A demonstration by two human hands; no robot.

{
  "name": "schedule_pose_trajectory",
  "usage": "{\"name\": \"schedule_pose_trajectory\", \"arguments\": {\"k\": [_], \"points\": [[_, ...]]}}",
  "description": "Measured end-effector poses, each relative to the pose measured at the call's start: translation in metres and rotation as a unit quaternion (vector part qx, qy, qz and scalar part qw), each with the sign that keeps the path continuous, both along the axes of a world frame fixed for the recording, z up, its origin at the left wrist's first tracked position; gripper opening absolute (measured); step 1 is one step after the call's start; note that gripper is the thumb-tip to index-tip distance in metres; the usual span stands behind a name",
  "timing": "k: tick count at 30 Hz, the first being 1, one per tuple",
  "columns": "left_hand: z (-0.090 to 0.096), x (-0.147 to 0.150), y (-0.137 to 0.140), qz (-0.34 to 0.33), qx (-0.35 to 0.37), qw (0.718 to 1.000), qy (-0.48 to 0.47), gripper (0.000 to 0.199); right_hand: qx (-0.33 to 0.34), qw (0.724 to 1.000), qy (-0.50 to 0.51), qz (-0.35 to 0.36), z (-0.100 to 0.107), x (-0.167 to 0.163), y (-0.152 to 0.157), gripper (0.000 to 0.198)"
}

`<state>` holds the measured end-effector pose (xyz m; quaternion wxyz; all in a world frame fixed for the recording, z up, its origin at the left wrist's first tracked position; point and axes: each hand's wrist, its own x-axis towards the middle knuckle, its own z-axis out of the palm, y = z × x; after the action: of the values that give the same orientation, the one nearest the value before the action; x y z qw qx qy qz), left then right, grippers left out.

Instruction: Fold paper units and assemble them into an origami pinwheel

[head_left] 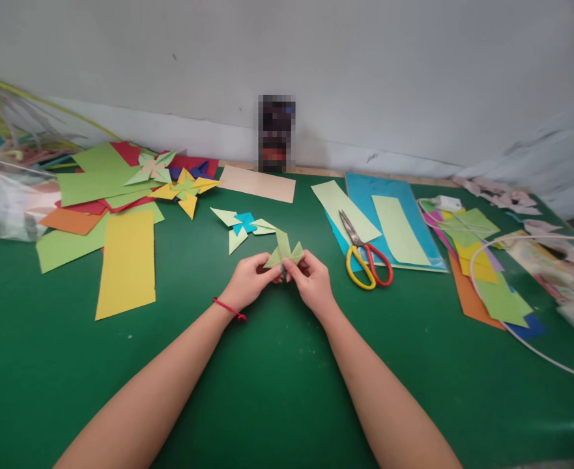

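Observation:
Between my two hands, above the green table, is a folded piece of light green paper (283, 246) with pointed flaps sticking up. My left hand (253, 279), with a red cord at the wrist, pinches its left side. On the other side my right hand (312, 279) pinches the right part, thumb on the front. The fingertips behind the paper are partly hidden. Just beyond my left hand lies a folded pinwheel (243, 224) with pale green points and a blue centre. To the right of my hands are scissors (365, 255) with one yellow and one red handle, blades apart.
Coloured sheets, including a yellow strip (128, 267), and a yellow pinwheel (185, 188) lie at left. Blue paper (365, 189) with pale green strips (399, 228) is at right. A white cable (477, 280) loops beside paper scraps. A blurred-out upright object (275, 133) stands against the wall.

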<state>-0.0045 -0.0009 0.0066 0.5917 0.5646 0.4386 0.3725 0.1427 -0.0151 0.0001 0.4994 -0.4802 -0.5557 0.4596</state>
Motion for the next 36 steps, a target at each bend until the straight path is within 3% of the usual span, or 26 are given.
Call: {"name": "schedule_pose_trajectory", "arguments": {"k": [10, 17, 26, 36], "points": [[0.0002, 0.0008, 0.0019, 0.027, -0.026, 0.999, -0.015, 0.023, 0.021, 0.999, -0.031, -0.032, 0.0030, 0.0004, -0.0014, 0.021], [-0.0003, 0.0005, 0.0022, -0.032, -0.067, 0.995, -0.060, 0.033, 0.003, 0.999, -0.001, -0.038, 0.0021, 0.0030, 0.0010, 0.024], [0.0031, 0.0002, 0.0018, -0.033, -0.071, 0.995, -0.063, 0.033, -0.047, 0.997, 0.067, -0.006, 0.0023, 0.0051, 0.0036, 0.029], [0.0036, -0.0001, 0.0018, -0.012, -0.051, 0.998, -0.024, 0.035, -0.036, 0.998, 0.043, -0.015, 0.0019, 0.0043, 0.0005, 0.031]]}}
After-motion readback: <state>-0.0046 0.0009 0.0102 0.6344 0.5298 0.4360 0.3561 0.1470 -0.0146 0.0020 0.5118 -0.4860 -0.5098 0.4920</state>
